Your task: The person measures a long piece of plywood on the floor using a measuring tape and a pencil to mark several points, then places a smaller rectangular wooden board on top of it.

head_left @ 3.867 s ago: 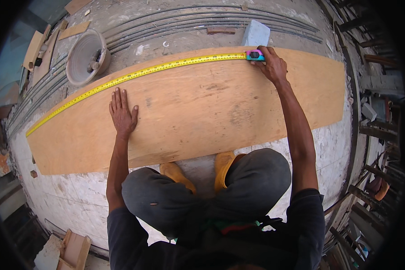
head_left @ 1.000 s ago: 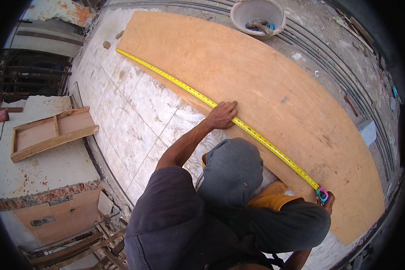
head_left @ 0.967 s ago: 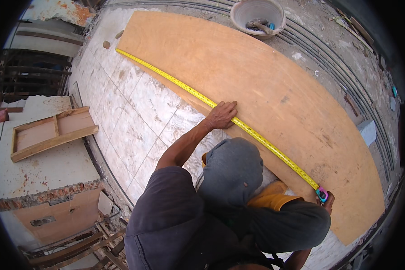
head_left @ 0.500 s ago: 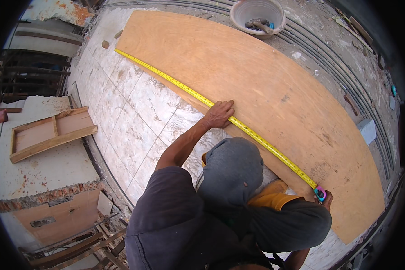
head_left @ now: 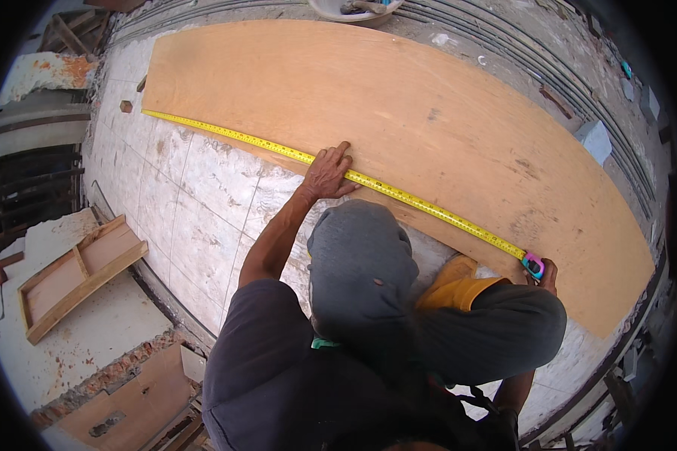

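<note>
1. We have the yellow tape measure stretched from the upper left to right of centre, along the lower edge of the wooden board.
2. Our right hand, partly hidden behind a knee, grips its pink-and-teal case.
3. Our left hand lies over the tape near the centre, fingers loosely spread.
4. We see a basin at the top edge and a light-blue block at upper right.

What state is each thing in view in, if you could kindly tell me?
Board: lying flat
Tape measure: pulled out along the board
Left hand: laid over the tape measure
Right hand: gripping the tape measure
Bowl: holding items, partly out of view
Yellow boot: worn
</note>
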Demonstrator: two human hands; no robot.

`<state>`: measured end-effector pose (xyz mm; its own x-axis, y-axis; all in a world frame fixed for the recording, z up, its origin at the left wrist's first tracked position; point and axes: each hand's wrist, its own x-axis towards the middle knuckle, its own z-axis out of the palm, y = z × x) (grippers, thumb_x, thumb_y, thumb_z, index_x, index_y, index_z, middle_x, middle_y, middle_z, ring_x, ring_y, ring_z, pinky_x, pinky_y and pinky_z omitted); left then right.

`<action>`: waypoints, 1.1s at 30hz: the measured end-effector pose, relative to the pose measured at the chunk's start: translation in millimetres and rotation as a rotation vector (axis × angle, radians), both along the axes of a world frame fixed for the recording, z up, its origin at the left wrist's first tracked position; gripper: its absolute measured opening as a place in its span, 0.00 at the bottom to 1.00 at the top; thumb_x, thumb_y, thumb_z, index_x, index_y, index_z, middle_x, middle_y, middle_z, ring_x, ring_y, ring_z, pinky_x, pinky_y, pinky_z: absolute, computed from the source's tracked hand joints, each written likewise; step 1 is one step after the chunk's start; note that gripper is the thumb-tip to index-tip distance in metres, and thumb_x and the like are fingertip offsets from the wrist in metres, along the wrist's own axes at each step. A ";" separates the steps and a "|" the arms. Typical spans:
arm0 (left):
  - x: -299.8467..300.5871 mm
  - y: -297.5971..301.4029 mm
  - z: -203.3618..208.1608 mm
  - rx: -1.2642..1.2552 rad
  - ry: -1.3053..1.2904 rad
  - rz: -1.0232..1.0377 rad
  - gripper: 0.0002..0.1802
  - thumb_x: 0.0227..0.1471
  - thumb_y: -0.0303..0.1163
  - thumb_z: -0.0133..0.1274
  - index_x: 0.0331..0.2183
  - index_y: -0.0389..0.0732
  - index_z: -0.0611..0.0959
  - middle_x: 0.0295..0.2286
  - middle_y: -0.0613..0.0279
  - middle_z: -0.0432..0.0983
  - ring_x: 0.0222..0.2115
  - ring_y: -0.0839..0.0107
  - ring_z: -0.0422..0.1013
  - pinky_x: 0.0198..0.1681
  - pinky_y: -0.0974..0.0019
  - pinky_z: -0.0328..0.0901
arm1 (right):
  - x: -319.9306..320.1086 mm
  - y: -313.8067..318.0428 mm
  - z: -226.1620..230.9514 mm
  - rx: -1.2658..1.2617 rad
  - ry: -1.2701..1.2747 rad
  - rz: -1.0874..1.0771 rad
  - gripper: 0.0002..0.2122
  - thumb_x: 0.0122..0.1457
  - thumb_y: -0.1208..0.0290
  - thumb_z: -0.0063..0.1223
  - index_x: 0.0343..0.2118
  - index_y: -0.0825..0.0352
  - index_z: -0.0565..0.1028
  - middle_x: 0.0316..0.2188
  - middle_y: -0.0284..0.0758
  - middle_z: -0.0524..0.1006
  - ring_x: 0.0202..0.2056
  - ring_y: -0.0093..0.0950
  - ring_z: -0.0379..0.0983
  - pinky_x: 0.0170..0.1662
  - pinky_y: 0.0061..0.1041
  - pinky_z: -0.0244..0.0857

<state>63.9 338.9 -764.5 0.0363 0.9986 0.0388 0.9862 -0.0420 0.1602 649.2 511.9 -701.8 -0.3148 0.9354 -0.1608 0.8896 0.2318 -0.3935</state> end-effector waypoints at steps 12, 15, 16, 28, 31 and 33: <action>62.6 111.7 42.1 -0.146 0.065 -0.515 0.29 0.52 0.42 0.57 0.52 0.41 0.72 0.62 0.49 0.57 0.60 0.55 0.59 0.57 0.52 0.57 | 4.2 -7.0 -7.5 0.112 -0.215 -0.056 0.25 0.50 0.62 0.68 0.50 0.57 0.70 0.52 0.31 0.72 0.40 0.39 0.79 0.38 0.38 0.73; 94.2 160.1 63.0 -0.180 0.130 -0.758 0.26 0.55 0.38 0.55 0.54 0.42 0.71 0.61 0.54 0.60 0.60 0.60 0.59 0.59 0.54 0.57 | 11.1 -14.8 -12.9 0.120 -0.212 -0.075 0.25 0.51 0.62 0.67 0.51 0.57 0.70 0.53 0.31 0.72 0.39 0.40 0.79 0.37 0.39 0.74; 107.3 176.0 67.0 -0.165 0.173 -0.905 0.27 0.55 0.39 0.55 0.54 0.42 0.71 0.62 0.54 0.59 0.61 0.60 0.58 0.60 0.53 0.57 | 13.6 -18.7 -14.7 0.106 -0.228 -0.093 0.25 0.51 0.63 0.67 0.51 0.57 0.70 0.53 0.32 0.72 0.39 0.40 0.79 0.36 0.39 0.74; 289.2 209.2 32.1 -0.169 0.160 -1.540 0.43 0.51 0.51 0.58 0.64 0.48 0.61 0.66 0.61 0.52 0.67 0.65 0.47 0.68 0.50 0.45 | 19.6 -36.4 -16.8 0.068 -0.315 -0.065 0.23 0.52 0.66 0.63 0.51 0.53 0.68 0.51 0.34 0.71 0.31 0.41 0.80 0.30 0.40 0.74; 315.4 217.4 18.9 -0.177 0.194 -1.493 0.51 0.46 0.56 0.62 0.65 0.49 0.58 0.66 0.63 0.49 0.67 0.64 0.45 0.71 0.49 0.40 | 21.2 -30.0 -20.6 0.146 -0.290 -0.042 0.23 0.50 0.65 0.66 0.48 0.52 0.69 0.51 0.34 0.72 0.30 0.39 0.80 0.28 0.38 0.74; 321.1 218.7 13.5 -0.262 0.228 -1.449 0.52 0.46 0.56 0.62 0.65 0.49 0.57 0.66 0.64 0.49 0.68 0.65 0.44 0.70 0.49 0.41 | 23.0 -34.9 -25.0 0.150 -0.266 -0.050 0.22 0.50 0.66 0.66 0.48 0.52 0.70 0.50 0.34 0.72 0.30 0.39 0.80 0.28 0.38 0.74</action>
<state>385.1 557.7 -751.0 0.9592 0.0675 -0.2746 0.1175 -0.9784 0.1699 672.1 477.1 -726.8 -0.2330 0.9683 -0.0899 0.9686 0.2228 -0.1101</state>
